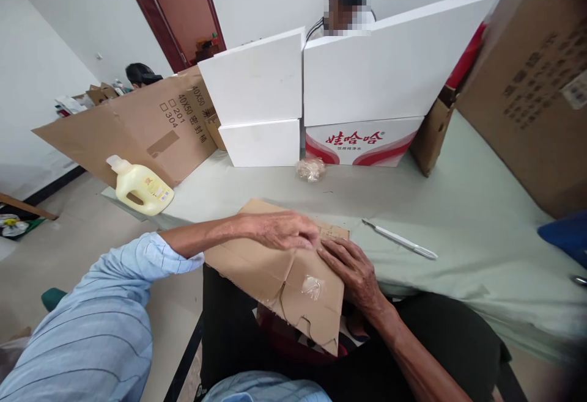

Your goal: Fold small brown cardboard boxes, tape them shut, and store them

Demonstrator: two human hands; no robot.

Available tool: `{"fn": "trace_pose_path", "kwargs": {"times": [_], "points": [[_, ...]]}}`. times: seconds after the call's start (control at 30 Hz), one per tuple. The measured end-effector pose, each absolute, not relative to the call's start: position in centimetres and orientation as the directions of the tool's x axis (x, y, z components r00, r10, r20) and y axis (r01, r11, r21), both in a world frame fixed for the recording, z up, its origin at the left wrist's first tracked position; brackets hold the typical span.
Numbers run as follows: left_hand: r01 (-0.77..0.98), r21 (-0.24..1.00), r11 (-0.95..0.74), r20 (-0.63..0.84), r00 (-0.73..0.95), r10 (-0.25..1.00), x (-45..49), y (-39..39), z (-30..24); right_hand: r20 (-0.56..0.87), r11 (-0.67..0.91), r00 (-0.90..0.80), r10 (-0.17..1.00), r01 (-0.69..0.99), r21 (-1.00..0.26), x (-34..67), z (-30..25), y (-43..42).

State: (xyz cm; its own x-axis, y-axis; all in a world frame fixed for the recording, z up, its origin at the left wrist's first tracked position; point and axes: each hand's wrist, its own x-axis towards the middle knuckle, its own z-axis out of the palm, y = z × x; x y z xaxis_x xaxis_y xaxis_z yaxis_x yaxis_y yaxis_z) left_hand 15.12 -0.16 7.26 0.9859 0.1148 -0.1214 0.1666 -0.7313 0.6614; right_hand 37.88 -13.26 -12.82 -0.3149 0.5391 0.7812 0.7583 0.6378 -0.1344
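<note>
A folded brown cardboard piece (257,261) lies tilted from the table edge over my lap. A torn slit, a cut-out notch and a patch of clear tape (313,287) mark its near part. My left hand (288,230) is closed in a pinch on top of it; what the fingertips pinch is hidden. Over the right edge of the cardboard, my right hand (352,267) holds it with the fingers on its top face and the thumb out of sight. A white pen-like knife (401,239) lies on the table to the right of the cardboard.
On the green tablecloth (458,206), a crumpled clear plastic ball (310,170) sits before white boxes (266,142). A yellow jug (143,187) stands at left beside a cardboard panel (169,127). A large carton (527,84) rises at right. People sit behind the boxes.
</note>
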Motion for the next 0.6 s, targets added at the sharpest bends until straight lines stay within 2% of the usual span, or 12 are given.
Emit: {"fn": "trace_pose_path", "kwargs": {"times": [0.03, 0.1, 0.17, 0.23, 0.4, 0.5, 0.6], "points": [[0.19, 0.682, -0.707, -0.089, 0.98, 0.177, 15.5, 1.2, 7.3, 0.777, 0.623, -0.301, 0.553, 0.768, -0.147, 38.2, -12.8, -13.4], [0.308, 0.694, -0.651, -0.055, 0.924, 0.379, 16.1, 4.5, 7.3, 0.767, 0.597, -0.273, 0.581, 0.783, -0.173, 38.9, -12.8, -13.8], [0.478, 0.644, -0.597, -0.045, 0.803, 0.594, 16.7, 8.2, 6.8, 0.767, 0.582, -0.252, 0.59, 0.792, -0.187, 39.5, -12.9, -14.1], [0.586, 0.569, -0.577, -0.018, 0.71, 0.704, 17.3, 11.5, 5.9, 0.773, 0.57, -0.24, 0.587, 0.801, -0.184, 39.8, -13.1, -14.2], [0.706, 0.325, -0.629, 0.112, 0.632, 0.767, 20.3, 17.5, 3.9, 0.77, 0.539, -0.238, 0.593, 0.827, -0.159, 40.4, -13.4, -14.2], [0.701, 0.157, -0.696, 0.203, 0.667, 0.717, 23.7, 19.9, 3.0, 0.757, 0.517, -0.233, 0.61, 0.841, -0.158, 40.9, -13.3, -14.6], [0.647, 0.025, -0.762, 0.195, 0.744, 0.639, 27.2, 21.6, 1.1, 0.743, 0.498, -0.221, 0.631, 0.85, -0.171, 41.3, -13.3, -15.1]]}}
